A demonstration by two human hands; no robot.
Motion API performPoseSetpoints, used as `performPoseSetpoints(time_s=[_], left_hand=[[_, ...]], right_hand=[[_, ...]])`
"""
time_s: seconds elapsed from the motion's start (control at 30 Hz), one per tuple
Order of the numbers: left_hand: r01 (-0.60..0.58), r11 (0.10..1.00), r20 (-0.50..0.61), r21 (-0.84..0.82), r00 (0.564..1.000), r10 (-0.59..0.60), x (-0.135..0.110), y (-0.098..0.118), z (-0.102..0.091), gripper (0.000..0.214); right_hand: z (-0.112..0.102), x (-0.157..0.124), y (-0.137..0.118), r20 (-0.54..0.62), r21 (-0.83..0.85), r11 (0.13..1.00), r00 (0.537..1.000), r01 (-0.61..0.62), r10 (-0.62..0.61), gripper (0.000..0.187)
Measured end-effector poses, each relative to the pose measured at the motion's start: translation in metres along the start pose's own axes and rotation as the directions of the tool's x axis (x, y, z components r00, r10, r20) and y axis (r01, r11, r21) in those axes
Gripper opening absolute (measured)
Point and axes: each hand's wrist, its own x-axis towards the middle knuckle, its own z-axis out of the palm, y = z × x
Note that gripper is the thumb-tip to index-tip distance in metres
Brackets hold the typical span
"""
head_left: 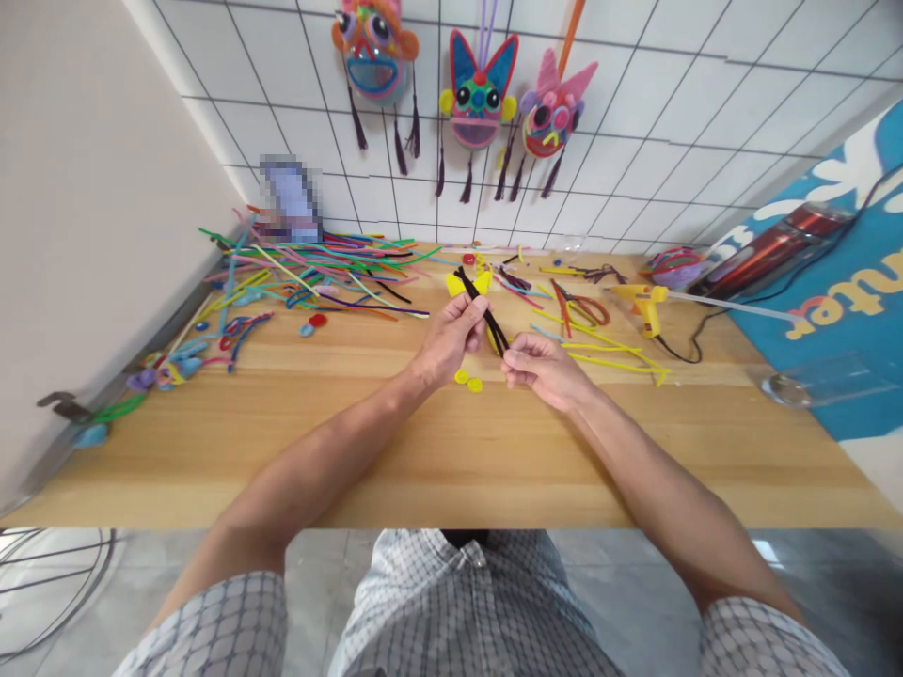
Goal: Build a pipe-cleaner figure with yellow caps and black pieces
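Slim black fuzzy stems (497, 335) stretch diagonally between your hands: left grip (455, 336) pinching near the top, right grip (545, 365) closed on the lower ends, two round yellow discs (475, 385) near both!

The person wore a checked shirt (423, 602) that filled the view at six o'clock, its pale white-grey cloth crossed by thin dark lines in a lattice. A vertical front seam (486, 611) ran down its middle, and a small black patch (464, 538) showed at the shirt's twelve o'clock. The left sleeve (218, 621), between seven and eight o'clock, and the right sleeve (762, 635), between four and five, bore the same lattice and ended near the elbows, leaving the forearms (339, 456) bare.
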Motion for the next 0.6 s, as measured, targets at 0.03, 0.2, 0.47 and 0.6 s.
performPoseSetpoints(time_s=[0.03,0.2,0.47,0.6], left_hand=[[0.0,1.0,-0.003,-0.005,1.0,0.0,0.0,0.0,0.0,0.034],[0.011,1.0,-0.035,0.008,0.999,-0.011,0.0,0.004,0.003,0.035],[-0.115,0.991,-0.072,0.063,0.99,0.12,0.003,0.009,0.0,0.038],[-0.139,0.986,-0.09,0.088,0.985,0.147,0.004,0.012,-0.002,0.04]], right_hand=[[0.001,0.0,0.0,-0.012,-0.008,1.0,1.0,0.011,-0.011,0.046],[0.004,0.0,0.006,-0.077,-0.051,0.997,0.995,0.054,-0.058,0.044],[0.004,-0.002,0.019,-0.165,-0.359,0.918,0.957,0.166,-0.238,0.031],[0.004,-0.004,0.021,-0.104,-0.463,0.866,0.958,0.192,-0.268,0.029]])
